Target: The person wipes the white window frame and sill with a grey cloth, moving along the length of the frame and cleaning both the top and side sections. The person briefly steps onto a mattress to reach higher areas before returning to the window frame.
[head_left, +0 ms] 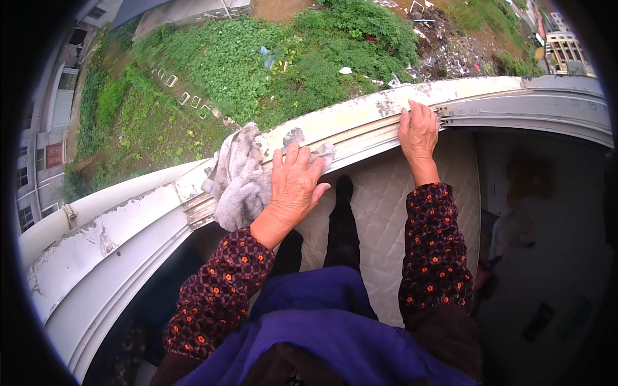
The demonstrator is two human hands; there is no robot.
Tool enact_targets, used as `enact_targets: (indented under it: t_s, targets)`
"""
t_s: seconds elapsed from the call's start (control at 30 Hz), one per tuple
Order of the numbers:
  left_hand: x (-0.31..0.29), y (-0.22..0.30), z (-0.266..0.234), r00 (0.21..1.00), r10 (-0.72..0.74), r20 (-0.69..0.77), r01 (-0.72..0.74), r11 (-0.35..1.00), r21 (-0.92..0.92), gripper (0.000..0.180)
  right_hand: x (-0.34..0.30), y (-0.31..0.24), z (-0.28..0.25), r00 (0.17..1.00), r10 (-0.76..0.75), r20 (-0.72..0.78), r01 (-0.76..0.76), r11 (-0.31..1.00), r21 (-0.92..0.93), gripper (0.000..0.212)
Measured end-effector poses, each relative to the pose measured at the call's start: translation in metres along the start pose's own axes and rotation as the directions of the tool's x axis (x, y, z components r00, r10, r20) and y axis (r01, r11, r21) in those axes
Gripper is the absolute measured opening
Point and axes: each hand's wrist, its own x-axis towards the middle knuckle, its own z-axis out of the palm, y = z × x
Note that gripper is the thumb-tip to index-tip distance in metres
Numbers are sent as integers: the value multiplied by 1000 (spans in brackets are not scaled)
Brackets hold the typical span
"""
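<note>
Quilted mattress [385, 248] below | flaking sliding-window frame [351, 122] | left hand [293, 183] flattened on crumpled grey cloth [237, 174] | right hand [420, 138] half-curled on frame

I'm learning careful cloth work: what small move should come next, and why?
I'd probably ease the gray cloth forward over the dark patch on the white window frame: it lies uncovered just beyond the left hand, which rests on the cloth.

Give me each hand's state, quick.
Left hand: open, laid over the grey rag on the window frame.
Right hand: open, resting on the frame, no rag in it.
</note>
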Motion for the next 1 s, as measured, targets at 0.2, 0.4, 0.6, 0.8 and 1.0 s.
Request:
enact_targets:
  t_s: [0.2, 0.4, 0.6, 0.8, 1.0]
  targets:
    - [11, -4, 22, 989, -60, -136, 6, 930, -367, 25, -9, 10, 31, 989, 137, -50, -129, 981, 146, 20]
    - [31, 32, 51, 999, 34, -14, -35, 996, -83, 25, -3, 6, 26, 992, 112, -60, -100, 980, 174, 20]
    - [10, 18, 33, 999, 10, 37, -10, 1000, -4, 29, -2, 7, 24, 989, 140, -48, -130, 977, 171, 19]
    - [-33, -18, -8, 994, -7, 109, -8, 991, 133, 25, -5, 7, 22, 987, 161, -26, -154, 971, 184, 21]
    - [21, 22, 58, 999, -1, -46, -5, 991, -131, 28, -2, 5, 24, 990, 135, -48, -123, 972, 198, 20]
